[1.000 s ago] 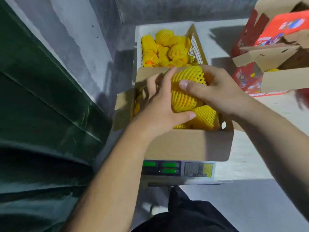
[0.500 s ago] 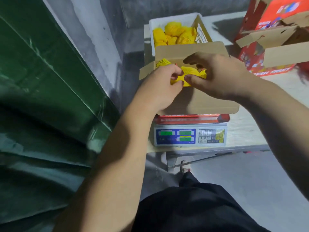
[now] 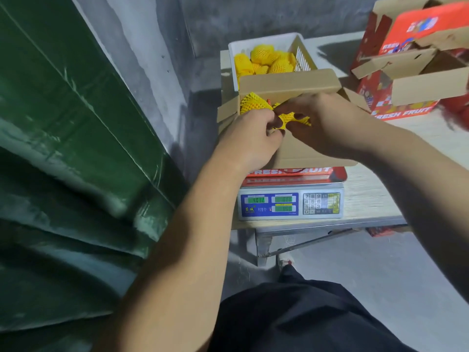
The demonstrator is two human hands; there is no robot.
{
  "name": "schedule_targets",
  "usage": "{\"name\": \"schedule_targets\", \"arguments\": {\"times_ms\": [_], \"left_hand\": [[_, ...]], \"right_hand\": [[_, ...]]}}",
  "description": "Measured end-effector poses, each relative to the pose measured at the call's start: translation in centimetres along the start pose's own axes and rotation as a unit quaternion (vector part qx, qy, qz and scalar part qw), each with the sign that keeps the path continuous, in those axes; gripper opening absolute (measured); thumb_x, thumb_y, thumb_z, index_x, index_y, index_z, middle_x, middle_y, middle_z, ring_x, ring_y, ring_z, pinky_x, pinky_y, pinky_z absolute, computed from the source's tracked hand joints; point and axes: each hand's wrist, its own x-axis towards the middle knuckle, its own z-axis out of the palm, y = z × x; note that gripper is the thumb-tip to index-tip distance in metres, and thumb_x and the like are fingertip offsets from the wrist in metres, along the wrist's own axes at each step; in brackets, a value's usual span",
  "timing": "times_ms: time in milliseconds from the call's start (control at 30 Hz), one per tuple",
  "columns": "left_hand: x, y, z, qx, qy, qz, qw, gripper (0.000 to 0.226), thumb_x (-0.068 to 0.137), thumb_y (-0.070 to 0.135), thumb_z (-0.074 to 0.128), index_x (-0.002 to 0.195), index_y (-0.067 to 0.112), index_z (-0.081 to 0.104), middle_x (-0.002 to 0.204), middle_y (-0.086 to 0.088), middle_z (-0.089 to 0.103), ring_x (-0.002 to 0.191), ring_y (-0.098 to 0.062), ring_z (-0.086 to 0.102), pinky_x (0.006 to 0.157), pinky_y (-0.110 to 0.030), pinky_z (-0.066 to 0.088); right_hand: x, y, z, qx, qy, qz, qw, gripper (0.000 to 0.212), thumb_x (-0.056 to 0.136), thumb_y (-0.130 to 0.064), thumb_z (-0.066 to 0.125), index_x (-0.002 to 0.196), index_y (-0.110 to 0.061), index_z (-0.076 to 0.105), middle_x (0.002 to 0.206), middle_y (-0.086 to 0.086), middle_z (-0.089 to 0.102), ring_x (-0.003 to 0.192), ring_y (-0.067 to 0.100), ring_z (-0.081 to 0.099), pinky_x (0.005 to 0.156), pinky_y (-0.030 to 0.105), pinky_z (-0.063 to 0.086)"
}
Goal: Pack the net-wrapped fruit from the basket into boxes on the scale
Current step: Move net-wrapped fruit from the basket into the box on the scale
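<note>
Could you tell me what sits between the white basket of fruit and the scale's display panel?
In the head view, the open cardboard box on the scale lies there, in front of the basket.

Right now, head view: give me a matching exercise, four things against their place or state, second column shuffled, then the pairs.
Things:
1. white plastic basket
2. brown cardboard box
3. grey digital scale
4. red printed fruit carton

Places or states:
A. flaps open, at the far right of the table
B. under the brown box, green displays lit
C. behind the brown box, holds yellow net-wrapped fruit
D. on the scale, both hands over its opening

Pairs: 1-C, 2-D, 3-B, 4-A
</note>
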Motion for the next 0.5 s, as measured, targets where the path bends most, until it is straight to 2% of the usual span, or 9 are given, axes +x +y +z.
{"name": "schedule_targets", "arguments": {"times_ms": [233,367,433,500], "left_hand": [[0.4,0.5,0.5,-0.010,-0.001,-0.007,1.000,0.017,0.103,0.035,0.059,0.107,0.024,0.072,0.097,0.003,0.073,0.092,-0.021,0.067,0.081,-0.041,0.057],[1.3,0.7,1.1,-0.017,0.013,-0.014,1.000,0.016,0.102,0.029,0.058,0.096,0.022,0.071,0.081,0.001,0.069,0.080,-0.022,0.063,0.068,-0.036,0.050],[2.2,0.7,1.3,-0.003,0.014,-0.015,1.000,0.017,0.102,0.024,0.056,0.100,0.021,0.073,0.089,-0.003,0.071,0.085,-0.025,0.064,0.072,-0.037,0.053],[3.3,0.3,1.8,-0.004,0.017,-0.016,1.000,0.020,0.101,0.021,0.055,0.107,0.023,0.074,0.103,-0.003,0.072,0.094,-0.025,0.065,0.081,-0.040,0.057]], "right_hand": [[-0.4,0.3,-0.2,0.009,0.002,0.005,1.000,0.036,0.098,-0.009,0.061,0.132,-0.019,0.070,0.125,0.007,0.073,0.111,0.031,0.068,0.089,0.035,0.049],[-0.1,1.0,0.1,0.024,0.008,0.024,0.999,0.041,0.099,-0.001,0.055,0.132,-0.019,0.071,0.119,0.011,0.072,0.106,0.034,0.066,0.083,0.034,0.048],[0.3,1.7,0.1,0.028,-0.001,0.033,0.999,0.043,0.098,0.002,0.052,0.130,-0.020,0.071,0.117,0.014,0.071,0.104,0.036,0.065,0.084,0.041,0.051],[0.7,2.7,0.0,0.035,0.002,0.034,0.999,0.044,0.098,0.003,0.051,0.129,-0.020,0.072,0.117,0.014,0.071,0.103,0.035,0.065,0.084,0.042,0.051]]}}
